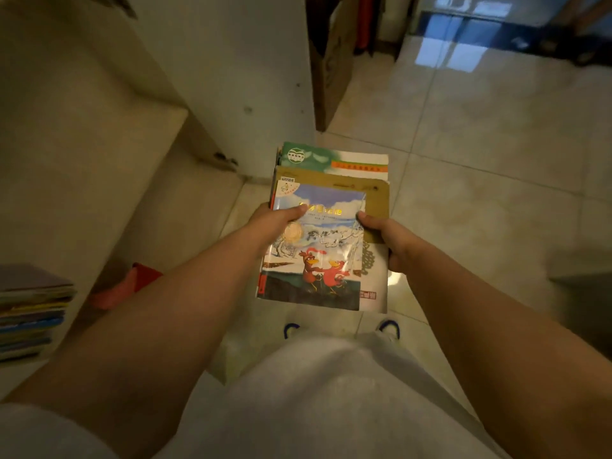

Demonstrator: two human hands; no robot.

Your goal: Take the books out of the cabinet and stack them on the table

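We are looking down over a glossy tiled floor point(480, 144), which is filling the right and far side of the scene and catching pale window reflections at the far right. A white cabinet point(99, 127) is taking up the left side, its shelves stepping down toward the near left, with a tall white side panel point(231, 77) standing at the far centre. Beyond that panel a brown cardboard piece point(331, 71) is leaning upright. We are seeing pale trousers point(314, 392) across the near centre, and two shoe tips point(389, 327) are poking out just beyond them.

Between both arms, over the floor and just right of the cabinet, we are holding a small pile of books point(331, 226): a picture book with two red birds on top, a brown cardboard-coloured one beneath it, and a green-topped one at the far end. Our left hand point(278, 223) is gripping the pile's left edge, thumb curled over the top cover. Our right hand point(387, 240) is gripping the right edge, thumb pressing on the cover and fingers wrapping underneath.

At the near left, another stack of books point(33, 316) is lying flat on a cabinet shelf. A red object point(139, 276), too dim to identify, is sitting low beside the cabinet.
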